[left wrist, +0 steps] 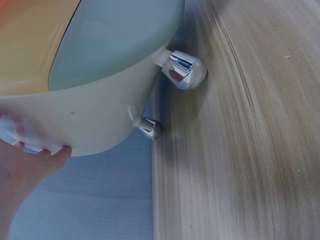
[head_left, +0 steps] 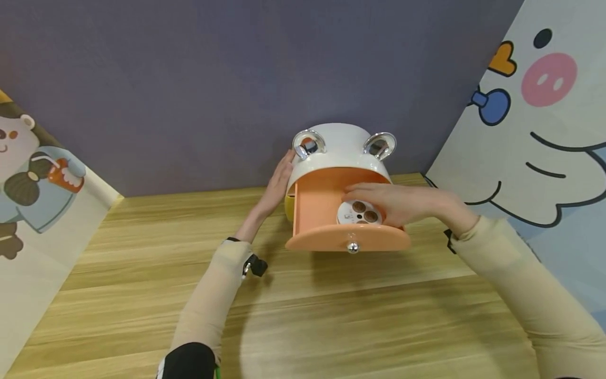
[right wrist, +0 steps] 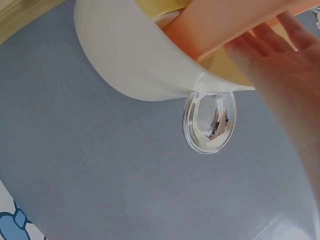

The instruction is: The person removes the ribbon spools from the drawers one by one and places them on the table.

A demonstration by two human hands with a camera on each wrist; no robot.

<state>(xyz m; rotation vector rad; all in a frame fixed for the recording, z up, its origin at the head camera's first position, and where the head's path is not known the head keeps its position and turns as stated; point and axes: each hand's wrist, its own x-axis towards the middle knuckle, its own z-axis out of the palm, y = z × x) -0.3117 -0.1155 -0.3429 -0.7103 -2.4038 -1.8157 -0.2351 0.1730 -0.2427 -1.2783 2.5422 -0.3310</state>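
Observation:
A white storage box (head_left: pixel 337 138) with two shiny silver ears stands against the back wall, its orange drawer (head_left: pixel 347 239) pulled out. Inside the drawer, near its front right, is a white disc (head_left: pixel 347 214) with brown circles on its face. My right hand (head_left: pixel 395 200) reaches in over the right side and grips the disc, fingers along its back edge; the thumb is mostly hidden. At the box's left side my left hand (head_left: pixel 278 181) rests its fingers on the white shell (left wrist: pixel 95 125). In the right wrist view, the drawer wall (right wrist: pixel 220 27) partly covers the right fingers (right wrist: pixel 270 37).
A round silver knob (head_left: pixel 353 247) sits on the drawer front. The box stands on silver feet (left wrist: pixel 187 70) on a wood-grain table (head_left: pixel 156 273). A grey wall (head_left: pixel 203 95) rises behind it, with cartoon-printed panels (head_left: pixel 506 173) at both sides.

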